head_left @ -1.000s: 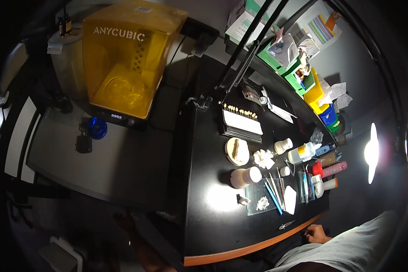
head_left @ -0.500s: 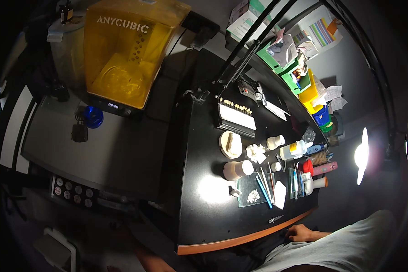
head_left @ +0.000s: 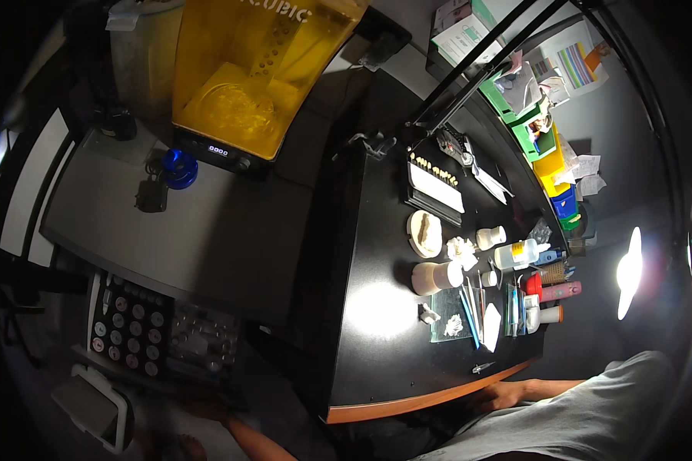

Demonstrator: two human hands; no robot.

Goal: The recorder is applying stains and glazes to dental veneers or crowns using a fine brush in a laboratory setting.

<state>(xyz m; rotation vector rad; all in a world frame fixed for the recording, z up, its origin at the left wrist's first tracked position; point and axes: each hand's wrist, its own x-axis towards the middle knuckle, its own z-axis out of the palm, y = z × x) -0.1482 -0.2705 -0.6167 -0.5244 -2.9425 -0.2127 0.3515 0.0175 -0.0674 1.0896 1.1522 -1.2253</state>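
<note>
My left hand [head_left: 201,406] is in shadow at the front of an open drawer [head_left: 91,311]; its fingers are too dark to read. The drawer holds a black tray of round-lidded containers [head_left: 127,334] and a compartment tray of small clear items [head_left: 201,342]. My right hand [head_left: 501,395] is curled just below the black desk's wooden front edge [head_left: 430,399], its fingertips and anything in them hidden. Above it on the desk lie slim instruments [head_left: 469,311], a glass slab [head_left: 440,332], a plaster model [head_left: 427,230] and a pale jar [head_left: 436,276].
An amber-covered machine [head_left: 238,92] stands at the back of the grey side surface [head_left: 207,238], beside a blue object [head_left: 178,169]. Colored bins [head_left: 550,165] line the desk's back, under lamp arms [head_left: 484,69]. A white bin [head_left: 92,407] sits on the floor at lower left.
The drawer under the grey surface has slid out, showing more of its trays, with my left hand at its front. The view has shifted, and my right hand sits farther under the desk edge.
</note>
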